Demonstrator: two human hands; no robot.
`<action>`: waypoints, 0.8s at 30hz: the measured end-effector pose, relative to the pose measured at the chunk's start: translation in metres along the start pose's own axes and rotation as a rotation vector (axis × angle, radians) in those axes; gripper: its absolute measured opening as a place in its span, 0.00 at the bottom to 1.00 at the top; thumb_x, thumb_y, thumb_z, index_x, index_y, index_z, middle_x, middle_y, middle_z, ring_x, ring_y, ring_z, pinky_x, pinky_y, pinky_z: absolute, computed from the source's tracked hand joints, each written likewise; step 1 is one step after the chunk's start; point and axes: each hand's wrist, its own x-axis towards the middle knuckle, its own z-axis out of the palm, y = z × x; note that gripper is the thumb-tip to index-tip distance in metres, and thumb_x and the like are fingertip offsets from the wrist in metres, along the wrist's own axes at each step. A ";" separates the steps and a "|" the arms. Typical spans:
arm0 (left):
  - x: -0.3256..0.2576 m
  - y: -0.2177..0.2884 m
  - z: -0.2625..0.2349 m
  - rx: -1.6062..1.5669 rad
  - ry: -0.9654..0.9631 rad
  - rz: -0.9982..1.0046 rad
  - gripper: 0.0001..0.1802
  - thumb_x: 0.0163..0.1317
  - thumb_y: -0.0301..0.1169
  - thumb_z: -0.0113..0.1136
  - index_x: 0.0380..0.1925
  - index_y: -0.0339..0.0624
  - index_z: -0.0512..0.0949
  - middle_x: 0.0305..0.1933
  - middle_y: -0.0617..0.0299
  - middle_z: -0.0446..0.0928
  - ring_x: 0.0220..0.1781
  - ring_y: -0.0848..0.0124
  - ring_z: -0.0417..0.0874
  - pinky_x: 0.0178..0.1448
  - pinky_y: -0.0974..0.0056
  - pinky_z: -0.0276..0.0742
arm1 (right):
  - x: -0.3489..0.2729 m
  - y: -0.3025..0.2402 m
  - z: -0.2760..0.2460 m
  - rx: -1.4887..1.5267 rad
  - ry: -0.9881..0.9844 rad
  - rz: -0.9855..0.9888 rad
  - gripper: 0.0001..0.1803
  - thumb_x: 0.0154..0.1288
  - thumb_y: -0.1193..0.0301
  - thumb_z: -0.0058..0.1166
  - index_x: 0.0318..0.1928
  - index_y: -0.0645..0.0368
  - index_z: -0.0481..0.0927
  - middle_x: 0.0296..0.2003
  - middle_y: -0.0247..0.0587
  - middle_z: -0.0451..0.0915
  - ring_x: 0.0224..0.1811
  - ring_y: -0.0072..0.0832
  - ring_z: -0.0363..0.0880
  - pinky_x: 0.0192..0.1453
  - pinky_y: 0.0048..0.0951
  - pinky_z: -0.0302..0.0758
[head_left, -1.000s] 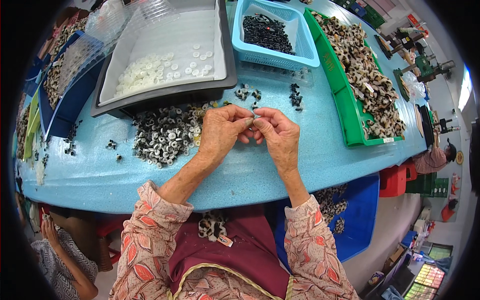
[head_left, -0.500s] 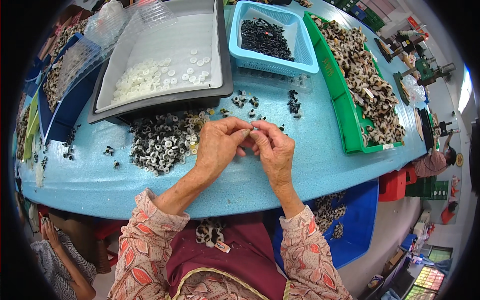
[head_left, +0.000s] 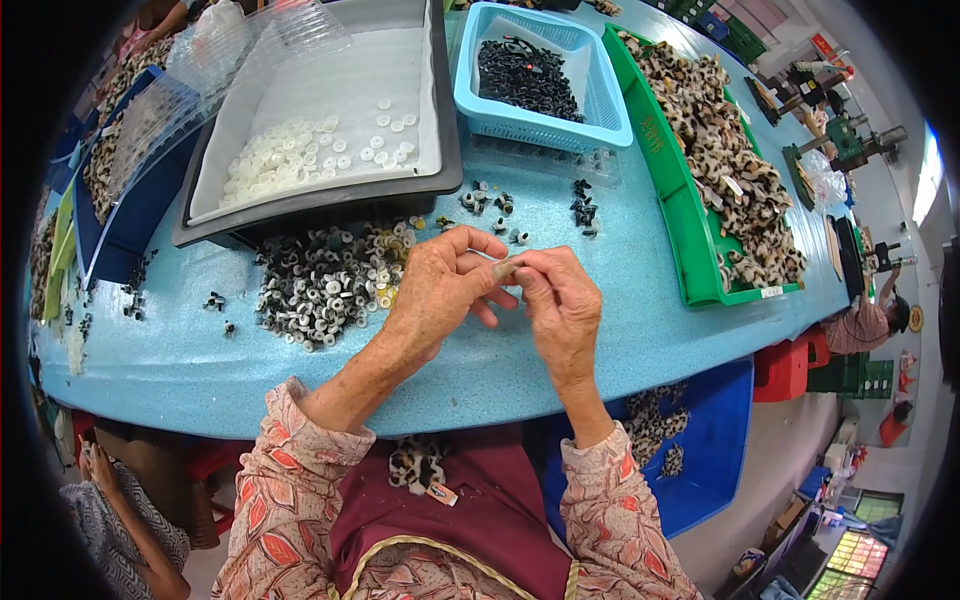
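My left hand and my right hand meet above the blue table, thumbs and forefingers pinched together at one spot. Whatever they pinch is too small and too covered to make out. The other fingers of my left hand are loosely spread. Left of my hands lies a heap of small black pegs with white washers. Just beyond my fingertips are a few loose black pieces. A small spotted plush piece with a tag rests on my maroon apron.
A black-rimmed tray holds white plastic washers. Beside it stand a light blue basket of black parts and a green crate of spotted plush pieces. A blue bin sits below the table's right edge. Another person's hands show at lower left.
My right hand has shifted slightly right and turned. The fingers of my left hand have spread a little, while both fingertips stay together.
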 end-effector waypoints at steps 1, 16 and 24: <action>0.000 0.002 -0.002 0.018 0.002 -0.010 0.10 0.65 0.27 0.56 0.43 0.34 0.73 0.31 0.55 0.82 0.31 0.69 0.84 0.27 0.72 0.77 | 0.001 -0.002 -0.005 0.109 -0.028 0.108 0.07 0.66 0.70 0.55 0.40 0.61 0.80 0.26 0.35 0.78 0.23 0.21 0.76 0.25 0.22 0.72; 0.017 -0.003 -0.020 0.123 0.207 0.138 0.09 0.63 0.25 0.57 0.41 0.31 0.75 0.27 0.56 0.80 0.26 0.73 0.82 0.23 0.74 0.75 | 0.022 0.018 -0.056 -0.024 -0.054 0.328 0.09 0.69 0.71 0.50 0.31 0.61 0.78 0.18 0.26 0.71 0.18 0.11 0.62 0.21 0.17 0.59; 0.020 -0.006 -0.021 0.174 0.243 0.148 0.07 0.62 0.24 0.57 0.38 0.31 0.77 0.26 0.57 0.80 0.24 0.76 0.80 0.22 0.75 0.72 | 0.046 0.038 -0.066 -0.485 -0.210 0.136 0.06 0.62 0.72 0.57 0.29 0.60 0.79 0.20 0.39 0.79 0.22 0.23 0.78 0.26 0.27 0.71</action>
